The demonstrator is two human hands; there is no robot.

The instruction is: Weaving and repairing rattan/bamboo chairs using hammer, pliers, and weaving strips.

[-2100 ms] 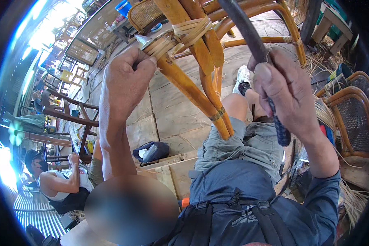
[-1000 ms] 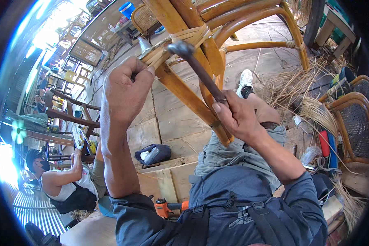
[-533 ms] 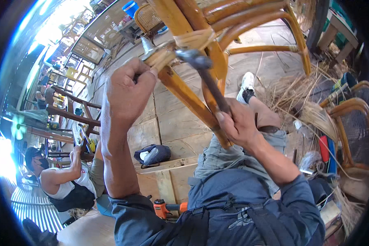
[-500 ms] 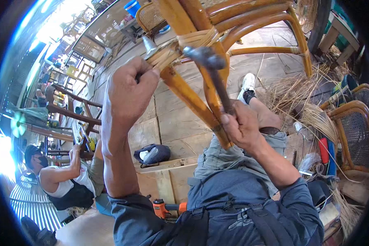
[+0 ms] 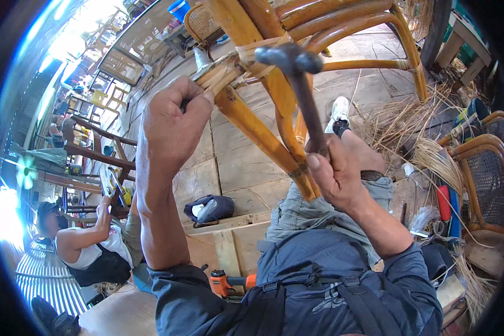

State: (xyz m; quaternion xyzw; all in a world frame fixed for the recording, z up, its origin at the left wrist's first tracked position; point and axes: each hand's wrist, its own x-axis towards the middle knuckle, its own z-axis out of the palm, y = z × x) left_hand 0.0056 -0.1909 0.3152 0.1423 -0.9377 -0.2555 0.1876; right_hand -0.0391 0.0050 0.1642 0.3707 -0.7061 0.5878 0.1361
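Joint: cane binding wrapped where the chair frame rails cross, upper middle of view, raised in front of the person; loose strip ends splay out to the left of the wrap.
Hammer: dark metal head sits just right of the binding, near but apparently not touching it; handle runs down and right into the right hand.
Right hand: closed in a full fist around the lower handle, thumb along the shaft.
Left hand: clenched tight just below and left of the binding, fingertips touching the strip ends; whether it pinches a nail or only the strips cannot be told.
Risk 1: left fingertips lie very near the hammer's path; a blow drifting left would land on them.
Risk 2: the rounded rail gives a poor striking face; a glancing hit could skid off and split the cane strips or dent the rail.
Risk 3: the frame looks held up by hand and lap alone; it could twist under a blow and loosen the wrap.
Surroundings: grey shorts and a white shoe under the frame; plank floor with a dark bag; orange power drill at the near edge; heap of loose cane and more wicker chairs on the right.
Other person: seated lower left, well apart from the hammer.
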